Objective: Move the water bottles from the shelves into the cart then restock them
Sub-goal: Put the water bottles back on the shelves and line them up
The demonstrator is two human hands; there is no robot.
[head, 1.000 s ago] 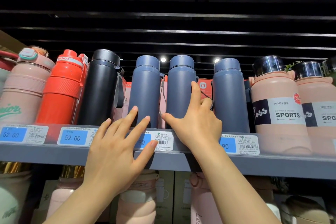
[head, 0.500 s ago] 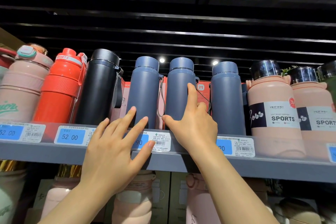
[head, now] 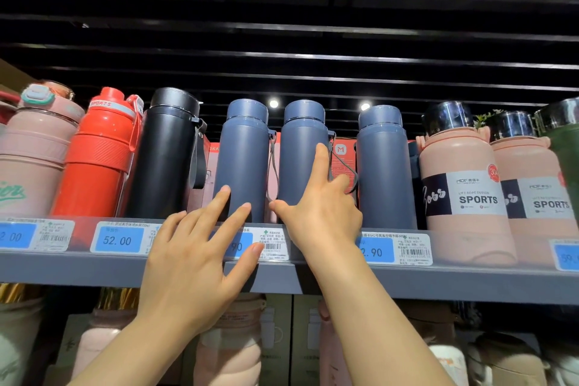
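Note:
Three matching blue bottles stand in a row on the grey top shelf (head: 438, 283). My left hand (head: 194, 257) reaches up with straight fingers, and its fingertips touch the lower front of the left blue bottle (head: 242, 150). My right hand (head: 322, 216) holds the base of the middle blue bottle (head: 299, 147). Its thumb is on the bottle's left side, its index finger lies straight up the front, and the other fingers curl round the right side by the strap. The right blue bottle (head: 383, 172) stands untouched. No cart is in view.
Left of the blue bottles stand a black bottle (head: 166, 153), a red sports bottle (head: 100, 153) and a pink bottle (head: 31, 160). Large pink SPORTS jugs (head: 460, 194) fill the right. Price tags line the shelf edge. More pink bottles and boxes sit on the shelf below.
Both hands stay on the same two blue bottles in almost the same pose. Only the view has drifted slightly.

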